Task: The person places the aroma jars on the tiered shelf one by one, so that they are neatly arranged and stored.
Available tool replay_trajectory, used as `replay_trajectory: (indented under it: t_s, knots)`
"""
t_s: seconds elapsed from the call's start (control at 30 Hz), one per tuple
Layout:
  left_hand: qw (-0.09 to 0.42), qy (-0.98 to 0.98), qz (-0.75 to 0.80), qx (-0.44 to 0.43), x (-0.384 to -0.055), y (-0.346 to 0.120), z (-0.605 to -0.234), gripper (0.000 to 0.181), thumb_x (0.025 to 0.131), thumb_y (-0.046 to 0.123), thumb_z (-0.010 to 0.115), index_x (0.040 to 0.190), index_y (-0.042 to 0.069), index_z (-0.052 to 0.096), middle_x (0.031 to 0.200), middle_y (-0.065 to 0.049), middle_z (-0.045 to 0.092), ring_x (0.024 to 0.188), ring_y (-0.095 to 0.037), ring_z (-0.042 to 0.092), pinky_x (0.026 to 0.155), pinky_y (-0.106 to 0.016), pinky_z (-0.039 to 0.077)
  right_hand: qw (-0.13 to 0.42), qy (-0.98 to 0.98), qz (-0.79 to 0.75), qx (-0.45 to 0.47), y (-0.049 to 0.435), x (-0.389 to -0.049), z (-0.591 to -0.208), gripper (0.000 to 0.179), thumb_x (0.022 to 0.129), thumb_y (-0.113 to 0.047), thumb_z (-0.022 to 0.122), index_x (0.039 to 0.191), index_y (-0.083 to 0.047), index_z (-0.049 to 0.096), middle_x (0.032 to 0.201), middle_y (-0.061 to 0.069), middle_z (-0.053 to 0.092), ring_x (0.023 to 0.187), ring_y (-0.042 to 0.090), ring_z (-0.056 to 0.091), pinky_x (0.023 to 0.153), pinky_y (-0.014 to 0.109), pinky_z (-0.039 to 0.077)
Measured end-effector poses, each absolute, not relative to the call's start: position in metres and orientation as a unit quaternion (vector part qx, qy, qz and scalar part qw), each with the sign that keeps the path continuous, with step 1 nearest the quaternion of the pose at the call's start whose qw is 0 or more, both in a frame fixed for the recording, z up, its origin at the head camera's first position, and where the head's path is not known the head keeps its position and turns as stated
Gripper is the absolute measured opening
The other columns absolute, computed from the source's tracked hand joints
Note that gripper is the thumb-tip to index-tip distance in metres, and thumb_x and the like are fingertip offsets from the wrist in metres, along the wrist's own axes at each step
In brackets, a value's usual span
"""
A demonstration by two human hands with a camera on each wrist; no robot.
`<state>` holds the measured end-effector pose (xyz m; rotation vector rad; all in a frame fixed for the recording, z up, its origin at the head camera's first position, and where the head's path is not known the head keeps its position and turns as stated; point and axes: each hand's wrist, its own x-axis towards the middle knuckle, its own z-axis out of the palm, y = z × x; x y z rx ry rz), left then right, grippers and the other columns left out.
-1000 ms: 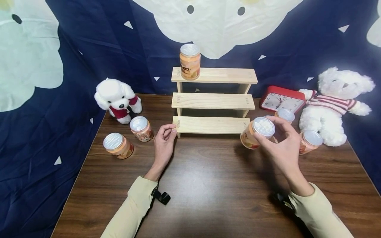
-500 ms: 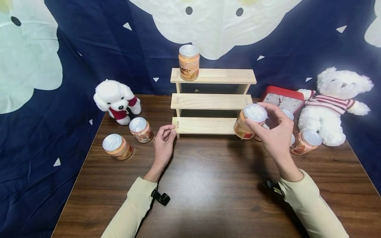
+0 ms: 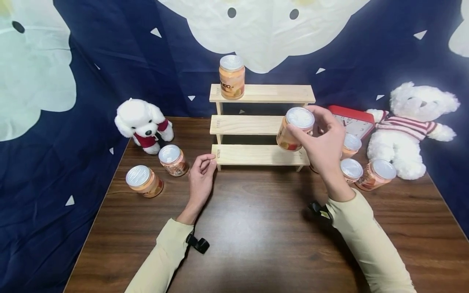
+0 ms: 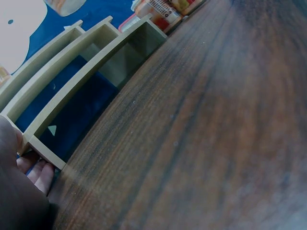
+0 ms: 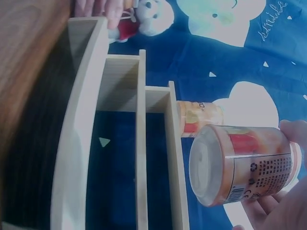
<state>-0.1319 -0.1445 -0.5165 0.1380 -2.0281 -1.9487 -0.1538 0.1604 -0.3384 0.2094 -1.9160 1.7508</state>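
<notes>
My right hand [image 3: 324, 144] grips a jar [image 3: 289, 136] with an orange label and silver lid. Thumb and fingers close round its upper part, and it hangs in the air before the right side of the three-step wooden rack [image 3: 256, 154]. In the right wrist view the jar [image 5: 244, 165] is tipped, its base towards the rack. My left hand [image 3: 201, 179] pinches the left end of the rack's lowest step; the left wrist view has the fingers [image 4: 41, 175] at the end panel. Another jar [image 3: 232, 79] stands at the left of the top step.
Two jars [image 3: 175, 160] stand left of the rack, by a white toy dog [image 3: 144, 122]. Several more jars [image 3: 377, 175] stand at the right, near a red alarm clock [image 3: 355, 120] and a white teddy bear [image 3: 406, 130]. Behind the brown table [image 3: 242, 244] hangs a dark blue cloth.
My right hand has carried the jar up and to the left, from beside the rack's lowest step to in front of its middle step. The left hand stays at the rack's end.
</notes>
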Motion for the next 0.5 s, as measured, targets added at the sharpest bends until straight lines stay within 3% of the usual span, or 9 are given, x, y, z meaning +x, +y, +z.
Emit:
replay_trajectory:
  t_s: [0.07,0.23,0.5]
  knots:
    - [0.166,-0.711,-0.682,0.045,-0.133,-0.144,-0.517,0.014,0.106,0.018,0.078,0.119,0.012,0.078,0.125,-0.012,0.081,0.12,-0.016,0.075,0.104,-0.025,0.058,0.267,-0.705,0.653,0.077,0.157,-0.158,-0.334,0.043,0.081,-0.001,0.096,0.121,0.001,0.079,0.108,0.001,0.079,0.096,0.017,0.066,0.08,0.024,0.053]
    - [0.163,-0.715,-0.678,0.052,-0.124,-0.136,-0.494,0.019,0.107,0.006,0.072,0.123,-0.005,0.071,0.129,-0.024,0.077,0.122,-0.021,0.073,0.104,-0.021,0.056,0.266,-0.715,0.643,0.06,0.148,-0.169,-0.324,0.043,0.081,-0.013,0.098,0.12,-0.003,0.081,0.108,0.001,0.078,0.101,0.017,0.068,0.09,0.026,0.054]
    - [0.154,-0.712,-0.682,0.066,-0.123,-0.134,-0.491,0.019,0.108,0.002,0.07,0.125,-0.007,0.071,0.13,-0.024,0.077,0.124,-0.025,0.072,0.103,-0.016,0.054,0.268,-0.736,0.618,0.068,0.138,-0.19,-0.312,0.046,0.08,-0.021,0.099,0.12,-0.006,0.083,0.112,0.002,0.08,0.104,0.016,0.069,0.093,0.028,0.05]
